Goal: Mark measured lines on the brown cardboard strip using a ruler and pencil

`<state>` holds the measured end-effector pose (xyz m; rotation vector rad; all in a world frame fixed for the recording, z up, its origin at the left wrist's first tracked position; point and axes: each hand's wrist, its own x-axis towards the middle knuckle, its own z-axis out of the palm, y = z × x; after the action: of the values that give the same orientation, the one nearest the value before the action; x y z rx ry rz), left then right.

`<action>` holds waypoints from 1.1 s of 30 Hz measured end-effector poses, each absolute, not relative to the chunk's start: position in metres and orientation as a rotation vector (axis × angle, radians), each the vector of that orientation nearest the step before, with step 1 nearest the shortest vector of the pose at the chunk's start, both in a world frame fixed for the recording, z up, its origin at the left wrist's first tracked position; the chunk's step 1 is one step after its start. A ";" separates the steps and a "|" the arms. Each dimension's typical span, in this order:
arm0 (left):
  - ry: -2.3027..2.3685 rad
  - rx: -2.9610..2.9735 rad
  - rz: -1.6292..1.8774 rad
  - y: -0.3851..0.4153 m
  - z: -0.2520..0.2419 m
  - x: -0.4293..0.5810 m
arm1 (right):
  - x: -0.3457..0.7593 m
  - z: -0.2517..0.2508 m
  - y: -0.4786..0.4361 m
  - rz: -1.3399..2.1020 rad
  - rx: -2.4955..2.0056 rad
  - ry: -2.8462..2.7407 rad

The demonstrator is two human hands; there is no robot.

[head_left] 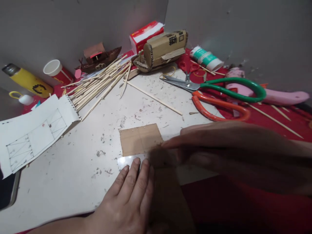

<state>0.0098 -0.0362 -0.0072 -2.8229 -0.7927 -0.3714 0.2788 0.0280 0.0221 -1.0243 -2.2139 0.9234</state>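
My left hand [131,191] lies flat, fingers stretched out, pressing a clear plastic strip like a ruler [125,161] onto a piece of brown cardboard [140,139]. The cardboard has a faint line across it and continues in shadow below the strip. Over its right edge, my right hand [207,146] is dark and smeared by motion, one finger pointing at the cardboard. Whether anything is in that hand I cannot make out.
Behind are wooden sticks [104,81], a cardboard model [165,50] and a small brown boat [101,60]. Large scissors [187,85] lie open at right, near a pink tool [280,96]. At left are a drawing sheet [39,130], red cup [58,73] and yellow bottle [29,81].
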 end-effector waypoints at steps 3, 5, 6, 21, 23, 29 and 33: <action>-0.831 -2.834 -0.403 -0.037 -0.008 0.009 | 0.259 0.029 0.037 1.149 -0.795 -2.126; -0.852 -2.834 -0.416 -0.038 -0.008 0.010 | 0.243 0.029 0.044 1.262 -0.714 -2.089; -0.859 -2.833 -0.415 -0.038 -0.008 0.010 | 0.235 0.028 0.048 1.301 -0.706 -2.089; -0.894 -2.848 -0.429 -0.040 -0.010 0.009 | 0.201 0.009 0.061 1.503 -0.744 -1.967; -0.892 -2.849 -0.424 -0.040 -0.010 0.010 | 0.201 0.008 0.061 1.501 -0.751 -1.979; -0.906 -2.831 -0.432 -0.041 -0.011 0.009 | 0.202 0.006 0.061 1.451 -0.735 -2.026; -0.908 -2.830 -0.439 -0.040 -0.011 0.010 | 0.203 0.006 0.061 1.443 -0.724 -2.044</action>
<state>0.0096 -0.0399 -0.0111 -2.8304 -0.9076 -0.4392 0.2029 0.0614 0.0061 -0.7243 -2.0442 1.4428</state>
